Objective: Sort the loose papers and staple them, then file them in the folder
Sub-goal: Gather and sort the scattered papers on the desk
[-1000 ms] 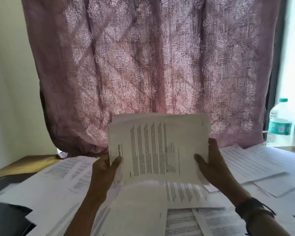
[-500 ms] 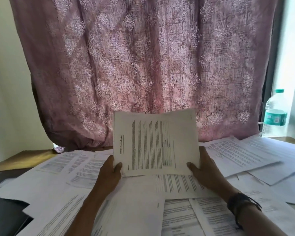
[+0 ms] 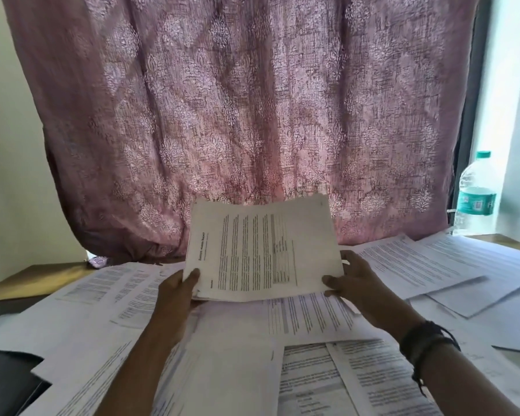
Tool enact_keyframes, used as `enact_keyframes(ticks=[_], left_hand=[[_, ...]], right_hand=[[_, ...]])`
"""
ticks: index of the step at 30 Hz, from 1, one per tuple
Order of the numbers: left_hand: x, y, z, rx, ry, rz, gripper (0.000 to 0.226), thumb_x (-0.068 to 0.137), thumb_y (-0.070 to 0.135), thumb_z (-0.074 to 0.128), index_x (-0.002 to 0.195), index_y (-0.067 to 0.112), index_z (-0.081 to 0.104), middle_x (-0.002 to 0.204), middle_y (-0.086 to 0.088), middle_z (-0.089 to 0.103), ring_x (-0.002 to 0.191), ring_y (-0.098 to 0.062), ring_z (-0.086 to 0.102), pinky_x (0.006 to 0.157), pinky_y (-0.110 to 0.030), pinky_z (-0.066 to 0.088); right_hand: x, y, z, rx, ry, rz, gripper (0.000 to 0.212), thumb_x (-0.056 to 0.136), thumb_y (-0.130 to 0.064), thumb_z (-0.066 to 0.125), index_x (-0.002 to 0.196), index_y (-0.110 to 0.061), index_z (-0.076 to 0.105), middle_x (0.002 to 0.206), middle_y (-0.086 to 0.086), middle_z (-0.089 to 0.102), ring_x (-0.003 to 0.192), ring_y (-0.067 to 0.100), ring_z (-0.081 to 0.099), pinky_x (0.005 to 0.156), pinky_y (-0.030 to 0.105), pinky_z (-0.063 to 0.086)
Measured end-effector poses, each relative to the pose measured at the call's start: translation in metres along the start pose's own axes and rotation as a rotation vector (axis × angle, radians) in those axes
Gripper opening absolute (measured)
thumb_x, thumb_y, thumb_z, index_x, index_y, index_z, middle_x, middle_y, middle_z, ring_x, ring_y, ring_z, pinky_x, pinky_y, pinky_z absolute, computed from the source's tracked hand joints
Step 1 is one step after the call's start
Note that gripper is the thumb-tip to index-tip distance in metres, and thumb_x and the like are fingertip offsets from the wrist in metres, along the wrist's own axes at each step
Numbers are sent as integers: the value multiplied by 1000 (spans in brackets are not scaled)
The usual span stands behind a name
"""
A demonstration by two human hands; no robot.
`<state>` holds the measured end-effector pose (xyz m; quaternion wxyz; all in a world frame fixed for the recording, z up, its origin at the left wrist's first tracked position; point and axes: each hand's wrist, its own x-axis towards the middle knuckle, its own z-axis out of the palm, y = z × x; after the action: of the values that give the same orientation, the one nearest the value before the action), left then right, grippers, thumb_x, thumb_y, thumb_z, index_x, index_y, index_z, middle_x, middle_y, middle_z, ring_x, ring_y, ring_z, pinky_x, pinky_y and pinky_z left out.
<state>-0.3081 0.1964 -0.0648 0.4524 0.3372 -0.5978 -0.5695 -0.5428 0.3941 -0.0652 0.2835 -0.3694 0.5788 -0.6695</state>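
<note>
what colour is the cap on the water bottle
Teal green, matching the label band on the clear water bottle; the cap shows in the head view, far right.

head view, forward-down, seemingly near desk

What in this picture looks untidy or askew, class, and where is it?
The loose papers lie scattered and overlapping at odd angles across the table, not squared up. The stack held between the left hand and right hand is tilted, its edges not flush. Nothing looks spilled or torn.

Dim, backlit through curtain; soft blur
</note>
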Motion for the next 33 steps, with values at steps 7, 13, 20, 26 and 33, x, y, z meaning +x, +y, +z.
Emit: enact_keyframes(ticks=[7,13,20,26,33], left_hand=[[-8,17,2,-482,-78,-334,46,86,48,61,93,2,64,84,-11,69,69,-22,64,59,-28,56],[-18,17,13,-441,11,-341,34,91,40,59,93,6,61,80,-16,63,69,-24,57,54,-31,55],[-14,8,9,-533,199,-351,17,100,23,43,104,11,54,83,-11,61,68,-22,55,38,-34,53],[-15,14,5,-543,254,-254,28,103,28,35,89,12,54,56,-3,67,57,-21,65,41,-30,53],[-7,9,0,-515,336,-207,19,102,28,38,117,18,44,81,-2,63,62,-16,65,50,-29,57]], right_hand=[[-1,-6,3,347,-56,104,47,87,14,55,131,-1,47,124,19,56,110,32,58,74,27,60],[-8,-4,13,264,-153,136,48,87,11,58,130,-5,48,127,17,56,113,32,58,73,25,59],[-14,-7,19,154,-304,156,49,87,10,59,131,-8,48,126,14,60,112,29,62,78,31,59],[-17,-9,23,134,-333,258,40,85,9,63,121,-7,56,116,13,66,98,27,70,75,31,61],[-15,-6,23,160,-423,322,52,85,13,60,133,0,48,127,22,61,108,36,66,76,31,60]])
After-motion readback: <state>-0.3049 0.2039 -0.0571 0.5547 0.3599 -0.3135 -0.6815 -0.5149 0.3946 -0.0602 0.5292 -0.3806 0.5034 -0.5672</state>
